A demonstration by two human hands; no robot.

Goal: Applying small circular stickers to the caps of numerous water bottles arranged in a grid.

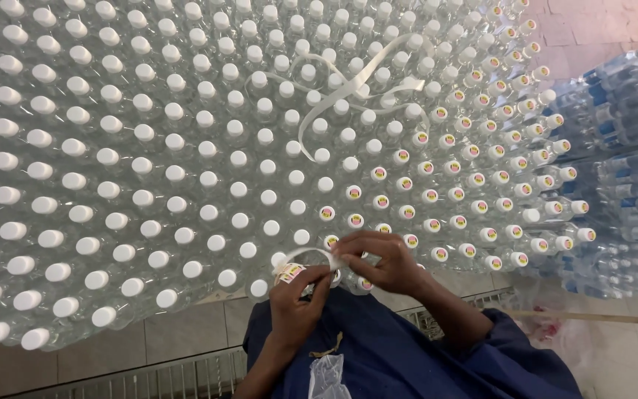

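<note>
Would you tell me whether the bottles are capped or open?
Capped: every visible bottle carries a white cap, many at right with stickers.

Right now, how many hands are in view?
2. The left hand is at bottom centre, holding a sticker strip. The right hand is just beside it, pinching the strip's white backing at the edge of the bottles. No others visible.
</note>
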